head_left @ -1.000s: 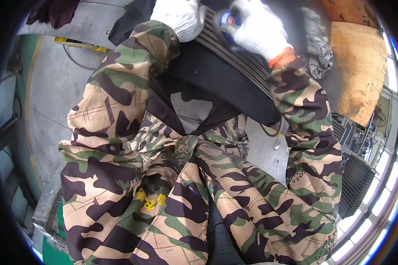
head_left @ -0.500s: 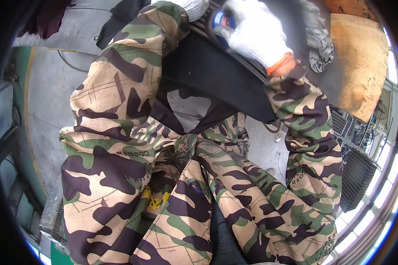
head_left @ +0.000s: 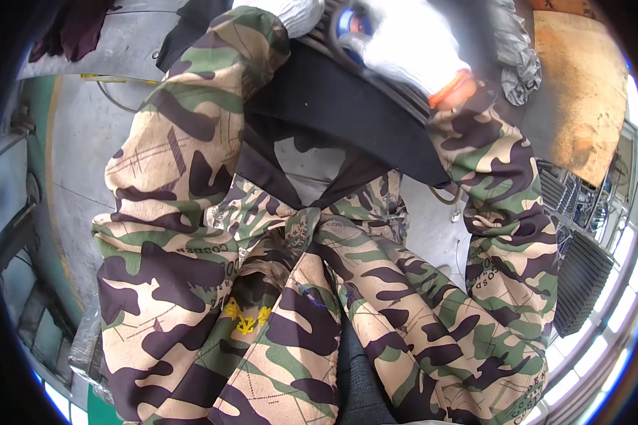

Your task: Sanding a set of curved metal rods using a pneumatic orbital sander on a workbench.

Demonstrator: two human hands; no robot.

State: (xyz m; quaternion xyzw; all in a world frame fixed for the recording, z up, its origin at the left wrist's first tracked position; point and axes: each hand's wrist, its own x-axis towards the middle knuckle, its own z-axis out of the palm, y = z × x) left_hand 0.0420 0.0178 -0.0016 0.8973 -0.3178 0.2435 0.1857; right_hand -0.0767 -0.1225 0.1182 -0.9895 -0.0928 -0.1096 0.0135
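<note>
My right hand [head_left: 415, 53], in a white knit glove with an orange cuff, is at the top edge right of the middle. Its fingers curl round a rounded blue object [head_left: 349, 25] with a darker centre; its exact kind is unclear. My left hand [head_left: 295, 14], also white-gloved, is cut off by the upper edge, so its fingers do not show. Between and below the hands runs a dark ribbed metal piece [head_left: 383, 83]. A black cloth or apron [head_left: 319, 99] spreads below it, in front of my camouflage sleeves.
Crumpled grey plastic [head_left: 519, 71] lies right of the right hand, beside a stained wooden board [head_left: 578, 85]. Dark finned parts [head_left: 583, 287] stand farther right. At the upper left lies a dark maroon cloth [head_left: 71, 32]. A thin hose [head_left: 117, 99] curves over the grey floor.
The view has shifted slightly. Both hands sit a little higher in the picture, and more of the black cloth shows. The right hand keeps its hold on the blue object.
</note>
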